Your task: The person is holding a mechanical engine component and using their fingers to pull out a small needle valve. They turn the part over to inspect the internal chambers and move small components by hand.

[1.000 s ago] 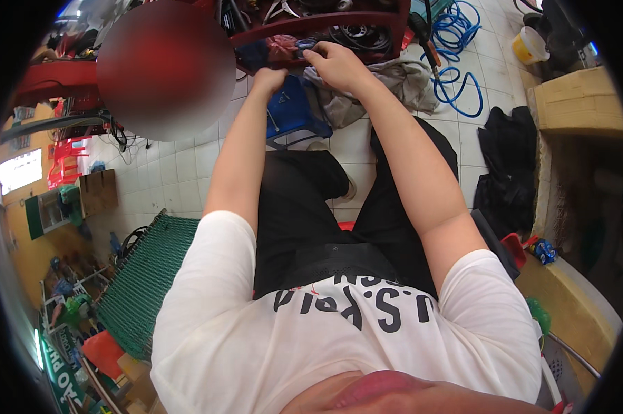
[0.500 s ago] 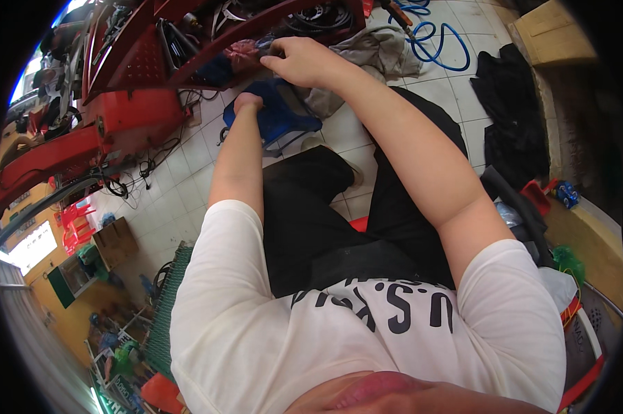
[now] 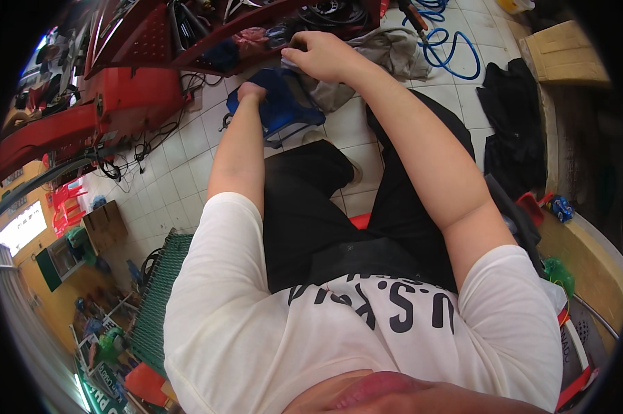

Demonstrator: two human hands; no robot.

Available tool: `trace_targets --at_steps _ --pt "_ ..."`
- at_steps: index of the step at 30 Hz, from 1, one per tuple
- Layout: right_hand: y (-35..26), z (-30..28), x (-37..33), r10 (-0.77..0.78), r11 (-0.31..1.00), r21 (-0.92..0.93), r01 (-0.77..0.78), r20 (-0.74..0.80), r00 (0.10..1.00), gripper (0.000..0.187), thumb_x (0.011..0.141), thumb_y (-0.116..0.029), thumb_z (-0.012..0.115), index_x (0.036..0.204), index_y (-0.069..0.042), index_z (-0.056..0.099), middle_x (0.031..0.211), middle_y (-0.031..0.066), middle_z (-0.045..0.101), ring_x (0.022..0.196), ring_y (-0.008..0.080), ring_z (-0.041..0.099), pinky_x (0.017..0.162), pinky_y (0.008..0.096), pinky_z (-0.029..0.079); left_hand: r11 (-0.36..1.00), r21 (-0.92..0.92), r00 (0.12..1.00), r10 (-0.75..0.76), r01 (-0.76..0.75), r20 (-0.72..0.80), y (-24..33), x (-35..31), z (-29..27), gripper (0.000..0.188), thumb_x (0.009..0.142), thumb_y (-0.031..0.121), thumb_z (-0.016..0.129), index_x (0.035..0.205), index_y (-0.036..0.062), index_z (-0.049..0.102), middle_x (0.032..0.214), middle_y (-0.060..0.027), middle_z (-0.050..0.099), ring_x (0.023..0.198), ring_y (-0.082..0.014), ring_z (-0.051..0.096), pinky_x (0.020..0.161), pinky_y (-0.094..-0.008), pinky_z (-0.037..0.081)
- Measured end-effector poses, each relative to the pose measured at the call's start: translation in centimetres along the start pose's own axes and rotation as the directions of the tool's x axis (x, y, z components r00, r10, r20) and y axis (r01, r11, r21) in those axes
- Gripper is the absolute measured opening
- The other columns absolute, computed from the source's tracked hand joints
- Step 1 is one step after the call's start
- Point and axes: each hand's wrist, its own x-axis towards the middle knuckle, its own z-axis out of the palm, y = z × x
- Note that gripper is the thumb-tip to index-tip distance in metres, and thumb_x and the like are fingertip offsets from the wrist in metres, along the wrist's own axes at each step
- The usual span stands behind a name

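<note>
My left hand (image 3: 253, 92) is at the left edge of a blue plastic stool (image 3: 284, 103) on the floor. Its fingers are bent away and hidden, so whether it holds the stool is unclear. Farther right, my right hand (image 3: 323, 56) hovers just in front of the red metal rack (image 3: 221, 45). A gap shows between its thumb and bent forefinger, with nothing visible in it; the other fingers are hidden. Behind that hand lies a grey cloth (image 3: 394, 52). A pink plastic bag (image 3: 250, 41) sits on the rack's lower edge.
A red machine body (image 3: 142, 96) with black cables (image 3: 142, 148) stands at the left. Coiled blue hose (image 3: 456, 52) lies on the tiles at the far right, near black clothing (image 3: 511, 138) and a cardboard box (image 3: 567, 52). Green mesh (image 3: 159, 290) is at the near left.
My right hand has moved to the right along the rack. My left hand stays by the stool. The whole view has shifted slightly, carrying the red rack upward.
</note>
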Motion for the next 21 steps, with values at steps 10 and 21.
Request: trace_targets --at_steps 10,21 --pt "0.4 -0.8 -0.2 0.030 0.999 0.023 -0.030 0.012 0.999 0.041 0.097 -0.037 0.064 0.113 0.000 0.069 0.075 0.0114 0.069 0.069 0.0214 0.068 0.067 0.0363 0.053 0.991 -0.128 0.999 -0.032 0.028 -0.025 0.1 -0.2 1.0 0.058 0.071 0.031 0.087 0.118 -0.0014 0.072 0.125 -0.0199 0.071 0.119 -0.0301 0.068 0.102 -0.0365 0.053" --pt "1.9 0.1 1.2 0.133 0.990 0.070 -0.124 -0.133 0.982 0.037 0.093 -0.033 0.071 0.108 0.001 0.070 0.077 0.0095 0.071 0.061 0.0157 0.065 0.060 0.0307 0.051 0.241 -0.963 0.883 0.469 -0.123 0.004 9.0 -8.4 -13.9 0.020 0.087 0.006 0.075 0.106 0.0007 0.069 0.098 -0.0089 0.073 0.082 -0.0201 0.072 0.074 -0.0352 0.062"
